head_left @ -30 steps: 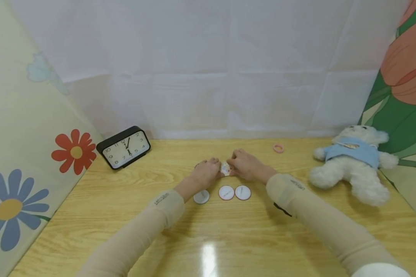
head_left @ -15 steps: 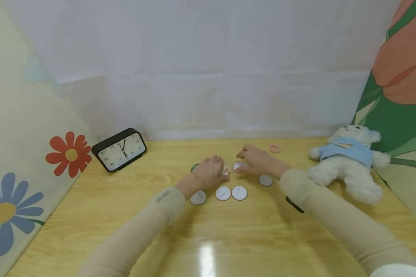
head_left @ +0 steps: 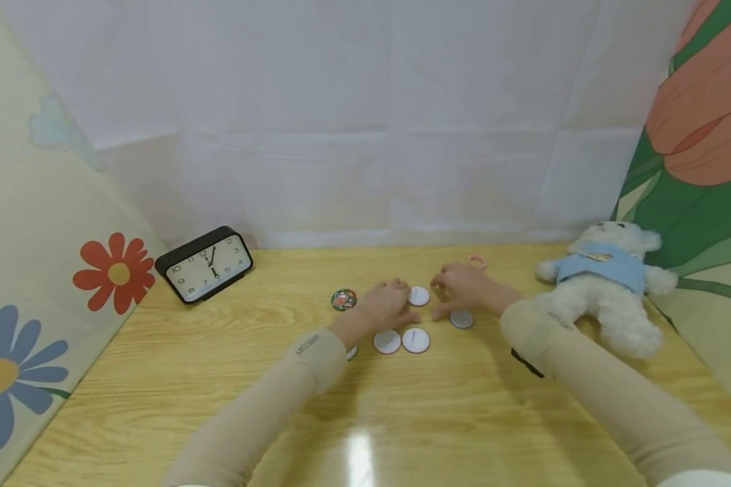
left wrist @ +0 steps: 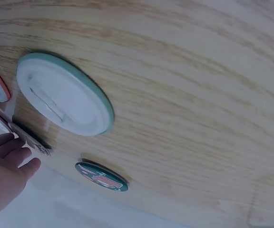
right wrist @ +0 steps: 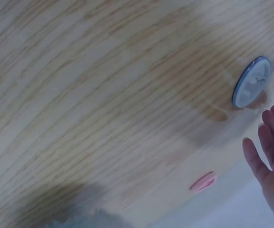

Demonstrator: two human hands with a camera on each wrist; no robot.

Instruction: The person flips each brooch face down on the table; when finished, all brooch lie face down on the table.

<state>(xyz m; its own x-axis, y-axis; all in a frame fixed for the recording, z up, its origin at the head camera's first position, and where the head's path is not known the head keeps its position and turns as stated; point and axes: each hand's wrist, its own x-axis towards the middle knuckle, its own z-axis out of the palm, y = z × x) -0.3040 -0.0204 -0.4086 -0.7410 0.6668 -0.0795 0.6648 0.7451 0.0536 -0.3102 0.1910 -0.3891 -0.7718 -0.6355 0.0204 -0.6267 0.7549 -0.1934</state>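
Note:
My left hand (head_left: 388, 308) hovers low over the middle of the table, fingers loosely extended. In the left wrist view its fingertips are close to a badge with a printed face (left wrist: 30, 137); contact cannot be told. A white-backed pin badge (head_left: 418, 295) lies between the hands. My right hand (head_left: 463, 292) is to its right, thumb and fingers spread, holding nothing visible. Under that hand lies a blue-rimmed badge (right wrist: 252, 82), pin side up. Two red-rimmed badges, one left (head_left: 387, 341) and one right (head_left: 415, 340), lie nearer me. A green-rimmed badge (left wrist: 64, 95) is partly covered by the left wrist in the head view.
A dark green printed badge (head_left: 344, 299) lies face up left of the left hand. Farther back are a black clock (head_left: 207, 265) at left and a pink ring (head_left: 478, 261) behind the right hand. A white plush toy (head_left: 609, 284) in blue lies at right.
The right hand has moved right and let go of the white-backed badge, which now lies on the table. The left hand has shifted slightly right, uncovering the dark green badge.

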